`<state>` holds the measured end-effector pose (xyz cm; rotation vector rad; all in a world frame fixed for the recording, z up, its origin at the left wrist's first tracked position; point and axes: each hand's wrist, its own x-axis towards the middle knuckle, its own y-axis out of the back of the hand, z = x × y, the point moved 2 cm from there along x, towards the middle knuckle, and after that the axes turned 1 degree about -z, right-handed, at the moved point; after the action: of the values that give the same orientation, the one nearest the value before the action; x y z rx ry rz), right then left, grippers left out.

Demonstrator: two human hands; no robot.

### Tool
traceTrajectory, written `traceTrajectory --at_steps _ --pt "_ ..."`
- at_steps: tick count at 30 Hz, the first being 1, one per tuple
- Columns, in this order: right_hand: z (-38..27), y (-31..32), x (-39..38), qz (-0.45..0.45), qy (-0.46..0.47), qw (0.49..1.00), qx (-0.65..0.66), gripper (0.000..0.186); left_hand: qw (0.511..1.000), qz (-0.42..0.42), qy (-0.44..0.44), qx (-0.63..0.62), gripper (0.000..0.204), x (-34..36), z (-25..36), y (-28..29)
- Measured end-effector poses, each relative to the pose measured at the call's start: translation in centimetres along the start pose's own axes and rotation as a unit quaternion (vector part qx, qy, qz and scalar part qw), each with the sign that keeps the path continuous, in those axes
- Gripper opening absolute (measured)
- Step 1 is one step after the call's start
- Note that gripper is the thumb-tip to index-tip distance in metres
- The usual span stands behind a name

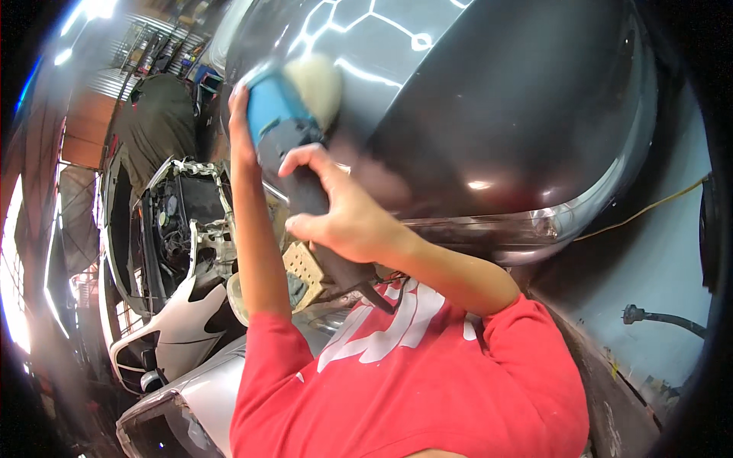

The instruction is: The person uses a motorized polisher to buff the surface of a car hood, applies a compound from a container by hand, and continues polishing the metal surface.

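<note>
My two hands hold a power polisher [276, 103] with a blue head, a black body and a pale round pad [317, 85], slightly blurred. My left hand [240, 126] grips the outer left side of the blue head; its fingers are mostly hidden behind it. My right hand [343, 210] is curled around the black body lower down, thumb and fingers bent about it. The pad is at the glossy dark grey car panel [527, 99], and whether it touches is hard to tell. Bright strip lights reflect in the panel near the pad.
A chrome-like trim [496, 233] runs along the panel's near edge. At left stands a car front with its engine bay [183, 214] exposed, beside a light body part [179, 328]. A beige perforated piece [304, 273] lies below the polisher. A black plug [634, 313] hangs at right.
</note>
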<state>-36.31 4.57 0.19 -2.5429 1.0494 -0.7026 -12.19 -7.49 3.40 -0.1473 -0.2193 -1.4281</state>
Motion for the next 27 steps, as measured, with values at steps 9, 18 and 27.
traceTrajectory --at_steps 9,18,27 --pt "-4.5 4.0 -3.6 0.097 0.094 0.99 0.05 0.055 0.991 -0.135 0.008 0.013 0.051 1.1 6.0 -16.5" --pt "1.9 -1.4 -6.0 -0.017 0.021 1.0 -0.007 0.046 0.997 0.064 0.031 0.027 0.056 -8.3 1.8 -3.4" --pt "7.1 -3.6 -3.5 -0.174 -0.088 0.977 0.091 0.049 0.984 0.169 0.056 0.0 0.049 -15.6 -2.0 10.8"
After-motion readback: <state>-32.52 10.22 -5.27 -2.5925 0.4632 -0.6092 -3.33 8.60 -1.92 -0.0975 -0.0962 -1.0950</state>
